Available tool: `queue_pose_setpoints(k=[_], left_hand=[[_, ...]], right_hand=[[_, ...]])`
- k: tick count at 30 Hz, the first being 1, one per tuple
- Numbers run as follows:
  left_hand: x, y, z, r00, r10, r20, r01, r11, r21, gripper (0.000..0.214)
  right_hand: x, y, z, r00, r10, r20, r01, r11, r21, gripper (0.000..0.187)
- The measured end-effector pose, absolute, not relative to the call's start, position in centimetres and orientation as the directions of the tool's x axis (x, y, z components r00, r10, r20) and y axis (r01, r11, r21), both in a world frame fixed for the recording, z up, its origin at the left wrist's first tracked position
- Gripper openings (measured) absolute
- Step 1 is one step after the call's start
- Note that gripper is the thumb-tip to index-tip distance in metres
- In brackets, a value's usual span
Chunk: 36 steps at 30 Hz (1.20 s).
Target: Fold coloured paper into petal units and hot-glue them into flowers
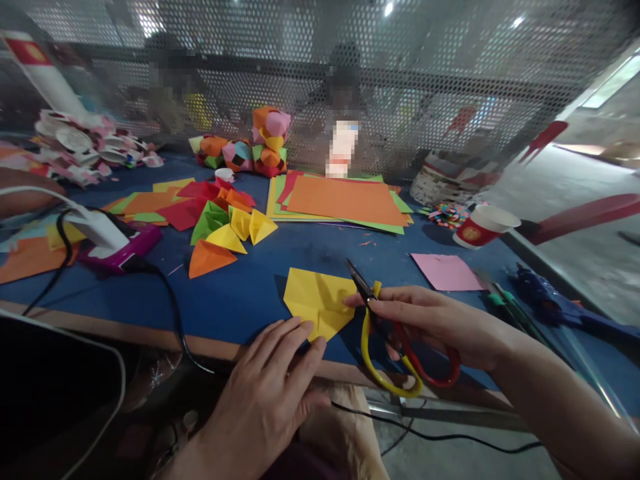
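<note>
A folded piece of yellow paper (pixel 305 291) lies on the blue tabletop near its front edge, its lower part narrowing to a point toward me. My left hand (pixel 275 377) rests at that point with its fingers stretched out flat, the tips touching the paper. In my right hand (pixel 425 317) is a pair of scissors (pixel 366 340) with one yellow and one red handle. The dark blades point up and away, over the paper's right edge. One fingertip of this hand touches the sheet there.
Folded paper pieces (pixel 215 237) lie at centre left, with stacked coloured sheets (pixel 345 200) behind. A pink square (pixel 445 272), a paper cup (pixel 483 228) and a blue glue gun (pixel 555 300) are at right. A purple power strip (pixel 125 250) trails cables at left. Mesh (pixel 425 67) stands behind.
</note>
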<state>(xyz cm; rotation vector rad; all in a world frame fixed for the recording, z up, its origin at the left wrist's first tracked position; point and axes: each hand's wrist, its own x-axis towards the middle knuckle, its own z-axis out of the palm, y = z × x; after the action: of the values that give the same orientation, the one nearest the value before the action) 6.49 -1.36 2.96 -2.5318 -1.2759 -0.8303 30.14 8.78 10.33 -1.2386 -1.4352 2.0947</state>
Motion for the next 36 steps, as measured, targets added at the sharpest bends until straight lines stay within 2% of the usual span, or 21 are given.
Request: queue_pose_setpoints(k=[8,12,18,22,24,27,36], left_hand=[[7.1,-1.0,3.1,0.464,0.670,0.580,0.791,-0.607,0.069,0.040],[7.4,-1.2,2.4,0.448,0.649,0.616,0.800,-0.599,0.049,0.038],[7.2,-1.5,1.6,0.454,0.603,0.656,0.793,-0.609,0.012,0.037],[7.1,-1.6,1.5,0.458,0.585,0.669,0.794,-0.608,-0.012,0.037],[7.2,-1.6,1.5,0.450,0.580,0.679,0.800,-0.600,-0.018,0.035],[7.4,-1.9,1.5,0.433,0.583,0.688,0.810,-0.587,-0.013,0.033],[6.7,-2.8,0.2,0.494,0.572,0.655,0.804,-0.587,-0.095,0.043]], right_hand=[[32.1,6.9,10.0,-0.524,0.672,-0.524,0.311,-0.422,-0.851,0.051],[32.4,6.7,9.8,-0.459,0.737,-0.496,0.294,-0.401,-0.868,0.054],[31.7,7.3,11.4,-0.309,0.919,-0.246,0.273,-0.162,-0.948,0.054],[29.8,8.1,12.2,-0.218,0.976,0.002,0.137,0.032,-0.990,0.044],[28.3,8.6,12.0,-0.261,0.965,0.036,0.072,0.057,-0.996,0.039],[26.0,9.4,10.9,-0.413,0.910,0.009,0.051,0.033,-0.998,0.037],[22.2,10.8,9.7,-0.655,0.756,-0.004,0.250,0.211,-0.945,0.029]])
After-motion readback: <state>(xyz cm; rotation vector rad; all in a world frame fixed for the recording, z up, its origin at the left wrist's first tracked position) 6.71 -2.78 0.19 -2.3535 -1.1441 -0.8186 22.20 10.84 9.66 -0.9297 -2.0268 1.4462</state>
